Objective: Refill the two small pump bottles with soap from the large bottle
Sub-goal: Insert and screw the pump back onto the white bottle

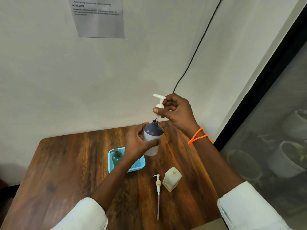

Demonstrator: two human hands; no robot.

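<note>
My left hand (137,143) grips the large white bottle with a dark blue shoulder (153,138), held upright above the table. My right hand (176,112) pinches its white pump head (159,101), lifted so the tube still dips into the open neck. A small cream square bottle (172,179) stands open on the table, and its pump with a long tube (157,188) lies flat to its left. A small teal pump bottle (116,157) stands in the blue tray (137,166), partly behind my left forearm.
The wooden table (69,163) abuts a pale wall; its right edge runs near a dark-framed glass panel (265,130). A black cable (196,53) hangs down the wall. A printed sheet (98,17) is taped above.
</note>
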